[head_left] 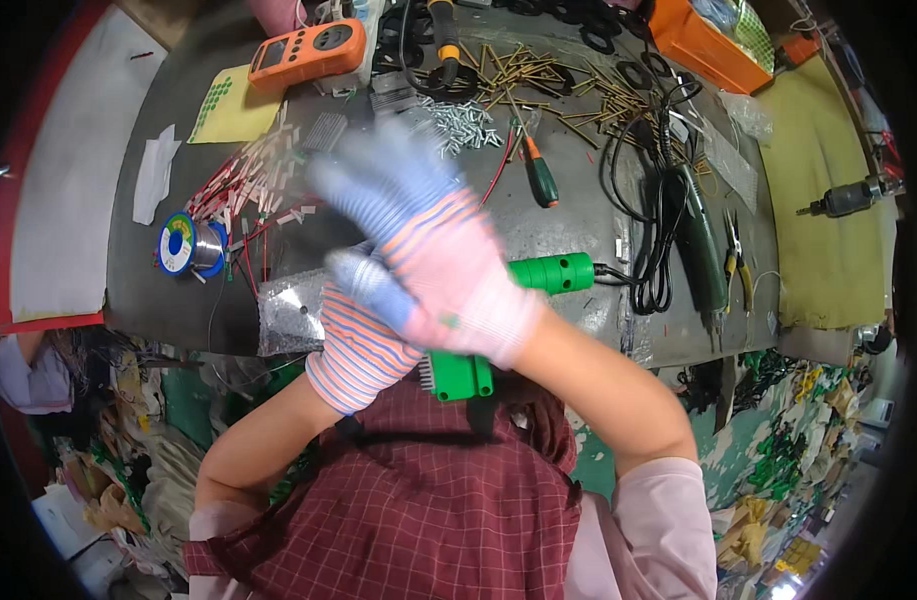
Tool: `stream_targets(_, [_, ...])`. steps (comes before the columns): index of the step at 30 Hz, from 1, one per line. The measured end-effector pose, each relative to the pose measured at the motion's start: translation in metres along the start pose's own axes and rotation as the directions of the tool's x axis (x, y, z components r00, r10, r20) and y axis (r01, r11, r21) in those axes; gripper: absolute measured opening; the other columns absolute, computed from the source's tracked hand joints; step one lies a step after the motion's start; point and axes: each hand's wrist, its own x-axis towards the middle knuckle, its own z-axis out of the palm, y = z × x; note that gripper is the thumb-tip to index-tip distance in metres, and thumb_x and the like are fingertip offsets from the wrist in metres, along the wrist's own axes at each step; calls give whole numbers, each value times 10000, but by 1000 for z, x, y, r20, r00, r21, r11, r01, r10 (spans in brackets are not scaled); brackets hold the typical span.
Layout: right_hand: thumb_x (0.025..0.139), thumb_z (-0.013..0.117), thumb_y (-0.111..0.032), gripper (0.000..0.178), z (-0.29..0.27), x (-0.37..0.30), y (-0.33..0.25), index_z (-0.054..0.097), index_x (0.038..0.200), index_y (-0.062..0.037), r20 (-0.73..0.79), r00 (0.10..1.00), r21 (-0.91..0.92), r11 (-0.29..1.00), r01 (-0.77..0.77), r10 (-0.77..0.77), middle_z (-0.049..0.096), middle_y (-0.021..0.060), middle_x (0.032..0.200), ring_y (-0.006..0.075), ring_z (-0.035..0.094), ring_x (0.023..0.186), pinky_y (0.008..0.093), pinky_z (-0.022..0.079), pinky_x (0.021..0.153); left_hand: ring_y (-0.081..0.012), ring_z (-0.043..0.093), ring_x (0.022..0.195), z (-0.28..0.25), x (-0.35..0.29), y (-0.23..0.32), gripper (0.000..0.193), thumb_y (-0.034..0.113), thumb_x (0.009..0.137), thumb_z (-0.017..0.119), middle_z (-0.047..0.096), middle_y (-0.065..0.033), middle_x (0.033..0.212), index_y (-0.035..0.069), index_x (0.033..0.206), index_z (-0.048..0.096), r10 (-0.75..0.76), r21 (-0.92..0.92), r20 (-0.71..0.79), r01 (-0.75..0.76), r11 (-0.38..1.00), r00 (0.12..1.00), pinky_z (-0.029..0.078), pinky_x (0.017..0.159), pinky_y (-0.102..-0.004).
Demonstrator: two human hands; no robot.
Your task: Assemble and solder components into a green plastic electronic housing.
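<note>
Both my hands wear knit gloves with blue fingers and striped bands. My right hand [439, 240] crosses over my left in front of me, blurred, its fingers stretched toward the upper left with the thumb apart, holding nothing I can see. Beneath it, my left hand [354, 350] shows its striped wrist and back; its fingers are hidden. A green tool lies behind and under my hands: its round green handle [564, 272] with a black cable shows at right, and a green block [461, 377] with a row of teeth shows below my wrists. Whether my left hand touches it cannot be seen.
Around lie a solder wire spool [191, 245], an orange multimeter [309, 52], red-wired connectors [259, 175], silver screws [464, 125], long brass screws [519, 75], a screwdriver [541, 175], pliers [736, 260], a dark green cabled tool [701, 240] and an orange bin [701, 45].
</note>
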Motion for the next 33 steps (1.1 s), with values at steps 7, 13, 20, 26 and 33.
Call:
stream_targets(7, [892,612,-196,213,-22,-6,32,653,1030,-39,262,958,-9,993,-117,115,660,183,966,371,630,912,432,507,835,-343,593,1036,-25,6,20,321,279,886,611,611,-127,1177,84,1141,614,330,535,-16,-271,800,944,458,888,-460])
stream_targets(13, [817,655,-135,207,-38,4,62,655,1013,-69,486,840,-452,892,4,242,673,145,913,348,658,885,430,519,801,-318,628,878,-72,41,16,153,50,870,608,637,-152,918,22,1013,658,256,362,-65,-216,907,964,502,775,-387])
stream_targets(20, [751,675,-89,226,-3,19,55,621,970,-89,570,724,-696,697,175,388,674,138,920,317,665,936,423,523,815,-280,625,839,-65,85,-5,137,136,805,658,632,-94,850,99,935,681,336,721,99,-300,624,937,480,763,-405])
stream_targets(26, [819,654,-97,225,-36,-4,86,686,1034,-35,458,816,-378,908,-179,352,685,156,905,322,666,852,404,523,778,-248,618,815,-52,101,6,136,216,801,610,607,-65,812,121,898,627,127,864,297,-323,386,947,468,755,-396])
stream_targets(33, [834,657,-155,165,-32,2,86,678,960,-51,349,894,-92,959,-267,282,686,153,855,341,661,838,424,518,765,-291,626,829,-66,87,-12,191,116,798,632,626,-103,850,98,988,638,222,772,181,-278,572,958,482,751,-423])
